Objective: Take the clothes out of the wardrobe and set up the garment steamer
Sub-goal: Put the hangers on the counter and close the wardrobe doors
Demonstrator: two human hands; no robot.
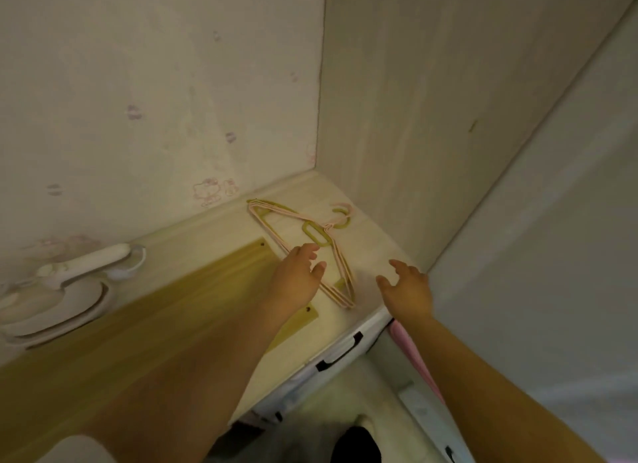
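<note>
Pink hangers (pixel 303 241) near shelf edge (pixel 348 338)

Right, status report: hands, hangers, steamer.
Left hand open over the hangers; right hand open beside them. Hangers stacked flat on the countertop. Steamer lies far left, untouched. Nothing in the way.

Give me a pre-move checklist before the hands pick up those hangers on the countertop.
1. Stack of pink and olive plastic hangers lying flat on the pale countertop: ok.
2. Left hand free, over the stack: ok.
3. Right hand open, holding nothing: ok.
4. Hanger hooks untangled: cannot tell.
5. White handheld garment steamer clear of the hangers, far left: ok.
</note>
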